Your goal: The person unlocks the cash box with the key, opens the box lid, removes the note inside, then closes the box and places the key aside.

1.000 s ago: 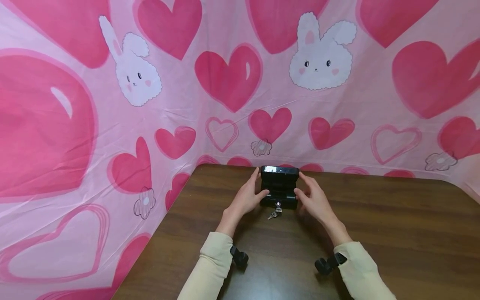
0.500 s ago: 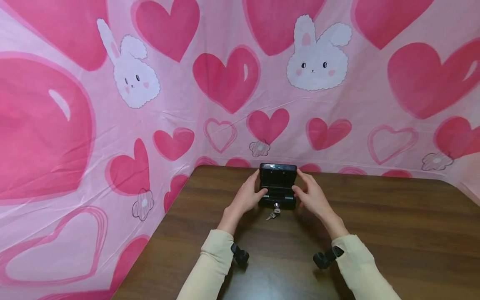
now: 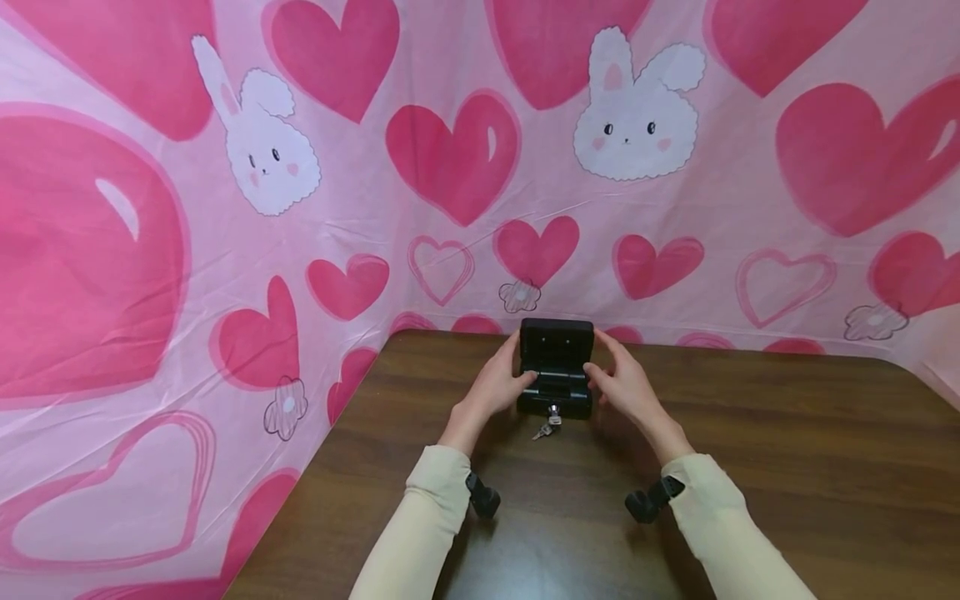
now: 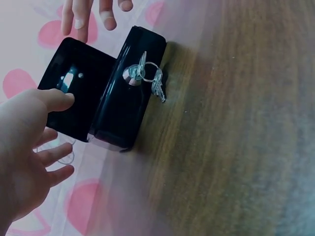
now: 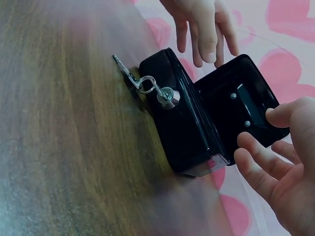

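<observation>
Heart-and-bunny cloth [image 3: 337, 183]: pink, hung behind everything and round to the left side.
Wood-grain table [image 3: 787, 433]: dark brown, and there near its far edge sits the prize of the scene.
Black cash box [image 3: 557, 372]: straight ahead, between the two hands, long axis running side to side from one to the other; neither hand looks nearer. Small, glossy, rounded corners, lock side facing the person.
Left hand [image 3: 495, 383]: at the box's left end, fingers loosely extended, index seemingly touching the lid's side edge; nothing clasped.
Right hand [image 3: 626, 387]: a mirror of that on the right, thumb held in front of the lid, apparently just off it, fingers relaxed rather than clenched.
Lid [image 3: 557, 343]: up on its far-side hinge, inner face turned toward the person, two screw heads showing.
Lock cylinder [image 4: 132, 76]: silver, mid-front, and yes, a key stands in it.
Key ring [image 5: 146, 85]: thin metal loop hanging off that key.
Dangling key [image 5: 123, 70]: down by the tabletop; whether just one, I can't tell.
</observation>
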`<state>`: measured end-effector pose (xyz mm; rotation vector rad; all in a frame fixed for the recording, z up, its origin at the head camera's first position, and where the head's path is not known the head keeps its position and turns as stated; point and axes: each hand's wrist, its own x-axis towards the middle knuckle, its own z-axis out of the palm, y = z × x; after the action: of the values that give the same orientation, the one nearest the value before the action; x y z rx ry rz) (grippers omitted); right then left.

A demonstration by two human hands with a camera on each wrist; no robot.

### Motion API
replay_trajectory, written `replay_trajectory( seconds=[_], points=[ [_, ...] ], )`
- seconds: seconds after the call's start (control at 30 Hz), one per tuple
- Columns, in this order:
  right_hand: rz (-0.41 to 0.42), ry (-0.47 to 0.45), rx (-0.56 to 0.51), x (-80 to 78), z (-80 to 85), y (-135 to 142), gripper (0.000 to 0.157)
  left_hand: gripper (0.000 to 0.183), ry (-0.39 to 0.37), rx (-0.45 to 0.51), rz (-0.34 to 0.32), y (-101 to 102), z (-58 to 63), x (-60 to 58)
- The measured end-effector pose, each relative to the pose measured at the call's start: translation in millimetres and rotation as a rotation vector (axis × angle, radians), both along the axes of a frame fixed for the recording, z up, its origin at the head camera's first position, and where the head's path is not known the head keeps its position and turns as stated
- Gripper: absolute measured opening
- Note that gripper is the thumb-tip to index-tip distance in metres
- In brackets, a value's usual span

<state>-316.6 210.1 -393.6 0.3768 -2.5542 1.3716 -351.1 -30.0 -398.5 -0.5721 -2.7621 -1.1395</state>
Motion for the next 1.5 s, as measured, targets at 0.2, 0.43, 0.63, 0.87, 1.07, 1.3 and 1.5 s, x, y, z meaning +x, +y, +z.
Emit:
replay_trajectory(
  seconds=[0.2,0.43,0.63,0.87,1.07,1.3,1.5],
  points=[
    [0.002,-0.020,0.000,-3.7,3.6,0,0.068,0.083,-0.015,0.010,0.000,1,4.5,-3.2],
    [-0.012,-0.048,0.002,-9.8,5.0,-1,0.069,0.079,-0.014,0.007,-0.003,3,6.6,-8.4],
    [-0.022,-0.064,-0.019,-14.9,7.9,-2,0.068,0.078,-0.016,0.013,0.004,5,7.5,-12.6],
    [-0.002,-0.069,-0.045,-18.5,9.2,-1,0.066,0.076,-0.030,0.039,0.005,5,7.5,-14.7],
    [-0.005,-0.086,-0.040,-18.3,5.5,0,0.066,0.075,-0.012,0.046,0.003,4,3.5,-15.2],
    [0.012,-0.050,-0.026,-11.1,-0.3,2,0.063,0.070,-0.013,0.012,0.000,-2,-0.5,-10.1],
    [0.002,-0.047,-0.012,-2.6,-6.9,4,0.059,0.066,-0.014,-0.019,-0.006,-8,-2.1,-2.8]
  ],
)
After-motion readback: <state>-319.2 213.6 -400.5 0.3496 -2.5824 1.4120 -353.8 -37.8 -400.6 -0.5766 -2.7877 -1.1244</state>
